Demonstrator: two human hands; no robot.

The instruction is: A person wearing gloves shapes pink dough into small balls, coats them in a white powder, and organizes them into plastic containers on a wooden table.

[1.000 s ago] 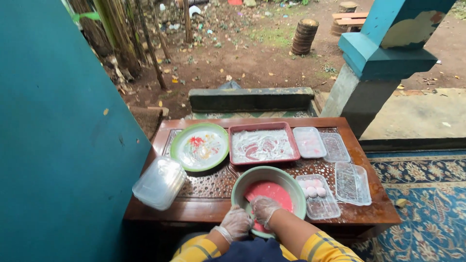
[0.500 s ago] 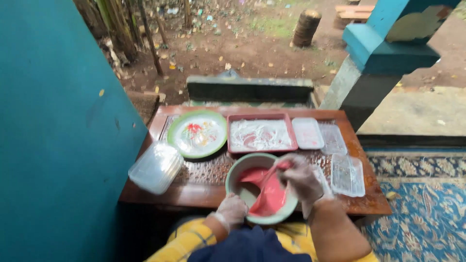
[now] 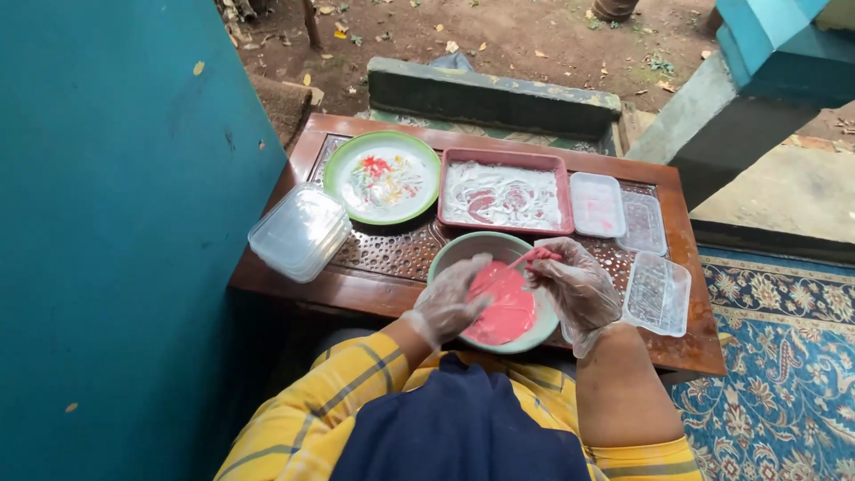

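Note:
A green bowl [image 3: 463, 252] of pink batter [image 3: 509, 312] sits at the near edge of a carved wooden table [image 3: 374, 276]. My left hand [image 3: 450, 301], in a clear plastic glove, rests on the bowl's near-left rim and touches the batter. My right hand [image 3: 574, 283], also gloved, grips a pink spoon [image 3: 521, 262] that dips into the batter. Beyond the bowl lies a red rectangular tray [image 3: 504, 194] dusted with white flour.
A green-rimmed plate [image 3: 382, 177] sits at the back left, and a stack of clear plastic lids [image 3: 298, 232] overhangs the table's left edge. Clear plastic boxes [image 3: 657, 293] lie at the right. A teal wall [image 3: 116, 223] is close on the left, and a patterned rug [image 3: 784, 356] on the right.
My right hand came out of the bowl, took the pink spoon and now holds it in the batter. My left hand moved onto the bowl's rim. The view tilted closer to the table.

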